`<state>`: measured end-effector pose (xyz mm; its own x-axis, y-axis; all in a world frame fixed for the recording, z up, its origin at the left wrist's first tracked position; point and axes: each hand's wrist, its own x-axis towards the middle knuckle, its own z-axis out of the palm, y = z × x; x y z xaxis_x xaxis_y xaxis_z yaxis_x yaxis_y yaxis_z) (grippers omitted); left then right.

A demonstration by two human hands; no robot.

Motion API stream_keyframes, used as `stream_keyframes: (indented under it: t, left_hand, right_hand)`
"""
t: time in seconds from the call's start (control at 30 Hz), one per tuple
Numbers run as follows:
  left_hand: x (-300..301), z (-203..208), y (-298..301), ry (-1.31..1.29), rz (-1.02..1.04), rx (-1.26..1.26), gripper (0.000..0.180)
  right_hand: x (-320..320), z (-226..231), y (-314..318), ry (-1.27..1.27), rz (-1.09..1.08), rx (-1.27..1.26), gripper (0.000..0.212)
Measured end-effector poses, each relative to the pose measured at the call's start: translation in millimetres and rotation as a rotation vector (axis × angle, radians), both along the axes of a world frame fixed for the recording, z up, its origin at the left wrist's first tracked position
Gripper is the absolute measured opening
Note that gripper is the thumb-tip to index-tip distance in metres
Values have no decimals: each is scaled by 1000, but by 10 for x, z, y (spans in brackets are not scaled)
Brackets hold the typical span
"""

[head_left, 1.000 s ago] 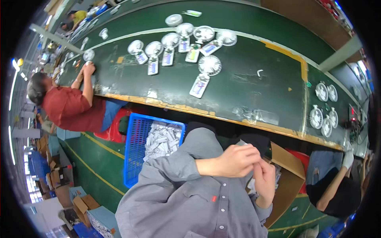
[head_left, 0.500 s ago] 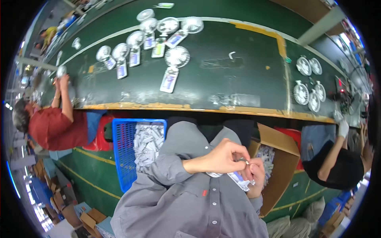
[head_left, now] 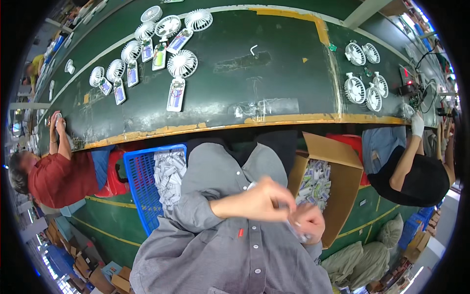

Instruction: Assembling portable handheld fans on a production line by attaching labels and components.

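My left hand (head_left: 262, 200) reaches across in front of my shirt, its fingers curled together and smeared by motion. Whatever they pinch is hidden. Close against those fingertips is my right hand (head_left: 308, 223), closed around a white handheld fan, mostly covered by the hands. A pale edge of the fan (head_left: 302, 238) shows below the right fingers. On the green bench, the nearest handheld fan (head_left: 176, 95) lies with its handle uncovered, purple and white parts inside. More fans (head_left: 132, 73) like it lie in a cluster behind and to the left.
By my left leg stands a blue basket (head_left: 131, 171) of white pieces (head_left: 170, 176). A cardboard box (head_left: 338, 147) of small white and green parts (head_left: 314, 186) stands at my right. Several white fan heads (head_left: 355, 88) sit on the bench's right. Co-workers sit on both sides.
The view has shifted, so the bench things appear further left and higher. My hands have turned, covering more of the fan, whose open handle showed before. The left fingers pinched a small dark piece earlier.
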<state>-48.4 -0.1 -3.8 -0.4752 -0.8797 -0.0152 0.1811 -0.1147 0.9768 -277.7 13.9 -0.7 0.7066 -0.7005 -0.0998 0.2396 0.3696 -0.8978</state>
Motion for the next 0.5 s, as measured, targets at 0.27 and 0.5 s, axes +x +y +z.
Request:
stream_keyframes:
  t: [0.27, 0.5]
  left_hand:
    - [663, 12, -278, 394, 282, 199, 14]
    - [670, -47, -585, 1140, 172, 221, 16]
  right_hand:
    - [-1353, -1125, 178, 868, -391, 313, 29]
    - [-135, -805, -249, 567, -553, -120, 62]
